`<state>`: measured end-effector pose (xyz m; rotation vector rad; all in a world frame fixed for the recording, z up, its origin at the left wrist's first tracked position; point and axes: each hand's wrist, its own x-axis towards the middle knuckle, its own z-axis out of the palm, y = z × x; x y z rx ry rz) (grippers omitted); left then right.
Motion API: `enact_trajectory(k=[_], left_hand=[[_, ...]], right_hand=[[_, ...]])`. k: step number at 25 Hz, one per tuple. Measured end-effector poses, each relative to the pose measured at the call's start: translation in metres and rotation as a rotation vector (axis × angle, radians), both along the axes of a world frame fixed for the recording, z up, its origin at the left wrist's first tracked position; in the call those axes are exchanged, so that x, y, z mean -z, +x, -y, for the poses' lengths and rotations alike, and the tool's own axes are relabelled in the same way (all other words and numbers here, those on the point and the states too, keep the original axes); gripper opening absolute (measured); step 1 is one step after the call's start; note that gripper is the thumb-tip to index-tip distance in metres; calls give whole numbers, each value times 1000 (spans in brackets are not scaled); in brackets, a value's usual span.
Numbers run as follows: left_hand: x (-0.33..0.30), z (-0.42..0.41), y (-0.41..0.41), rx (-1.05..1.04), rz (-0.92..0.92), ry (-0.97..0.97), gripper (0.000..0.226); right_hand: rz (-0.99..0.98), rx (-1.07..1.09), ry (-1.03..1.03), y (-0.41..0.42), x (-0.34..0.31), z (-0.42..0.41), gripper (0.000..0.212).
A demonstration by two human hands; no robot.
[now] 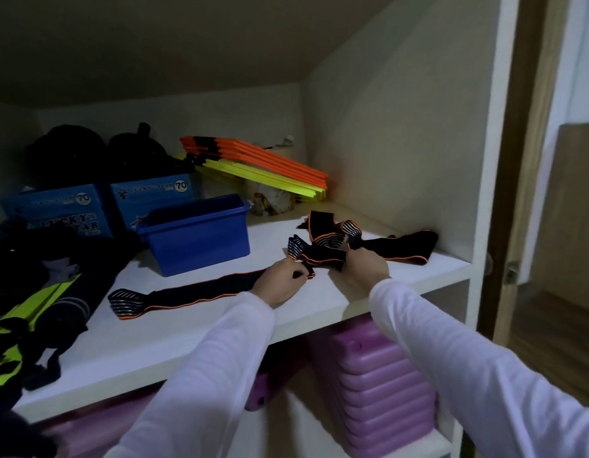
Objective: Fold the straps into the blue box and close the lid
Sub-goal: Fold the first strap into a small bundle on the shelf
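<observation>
Your left hand (280, 279) fingers pinch one black orange-edged strap (194, 294), your right hand (366, 264) fingers grip the bunched straps (329, 247), both low on the white shelf (194, 328). One strap runs left along the shelf, another tail trails right. The blue box (195, 234) sits open just behind-left of your hands, no lid on it.

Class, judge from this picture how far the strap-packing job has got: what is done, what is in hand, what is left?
Done: nothing packed; the blue box stands open, no lid in view. In hand: the left hand and right hand grip the black straps on the shelf, folding them. Left: finish folding, load the box, close it.
</observation>
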<state>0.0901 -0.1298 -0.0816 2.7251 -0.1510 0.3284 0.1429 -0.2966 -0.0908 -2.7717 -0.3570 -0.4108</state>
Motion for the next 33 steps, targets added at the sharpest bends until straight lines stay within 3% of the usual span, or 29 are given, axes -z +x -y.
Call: enact_trajectory(k=[18, 21, 25, 29, 33], left_hand=[[15, 13, 27, -62, 11, -94, 32], [10, 26, 25, -17, 43, -172, 32], [3, 43, 20, 48, 9, -368, 29], [4, 56, 18, 135, -51, -281, 36], [10, 70, 16, 212, -152, -219, 41]], right_hand=[[68, 139, -132, -13, 0, 43, 33], [54, 189, 56, -14, -10, 42, 32], [-45, 248, 593, -20, -32, 50, 37], [-174, 227, 1155, -14, -39, 57, 20], [-217, 159, 1379, -13, -36, 70, 28]])
